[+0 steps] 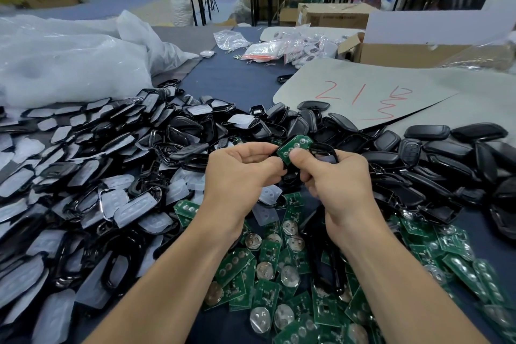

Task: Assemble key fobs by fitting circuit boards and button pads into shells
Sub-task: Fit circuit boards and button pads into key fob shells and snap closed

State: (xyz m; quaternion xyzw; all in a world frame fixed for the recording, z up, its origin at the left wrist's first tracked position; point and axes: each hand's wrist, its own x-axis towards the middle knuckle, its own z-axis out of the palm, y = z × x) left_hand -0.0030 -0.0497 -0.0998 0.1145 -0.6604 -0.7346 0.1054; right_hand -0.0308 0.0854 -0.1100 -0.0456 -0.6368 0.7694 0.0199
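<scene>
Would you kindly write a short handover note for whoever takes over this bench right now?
Left hand: pinches the left edge of a green circuit board.
Right hand: fingers curled round a black plastic shell, thumb on the board.
Stock: loose green boards piled nearest; open shells with translucent button pads on the left; closed black fobs on the right.
Done: board brought to the shell, tilted, not visibly seated.
Left: seat it, close the fob, then work through the piles.
</scene>
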